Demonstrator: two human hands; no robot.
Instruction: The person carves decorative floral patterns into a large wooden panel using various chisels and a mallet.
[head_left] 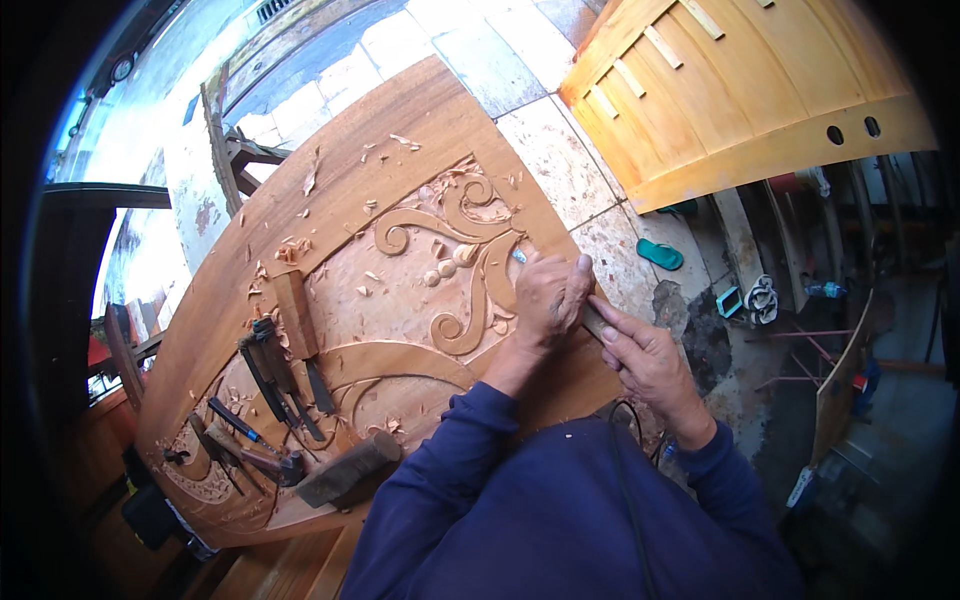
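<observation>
And the bare left hand (548, 298) wraps snugly round a slim, brownish carving tool (594, 319), the bare right hand (655, 372) closed on its rear end; it sits over the right side of a brown wooden panel (400, 112) with raised scrolls, curled shavings (293, 250) scattered across.

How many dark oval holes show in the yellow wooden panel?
2: left hole and right hole, side by side at the lower right of the panel; more may be hidden.
</observation>
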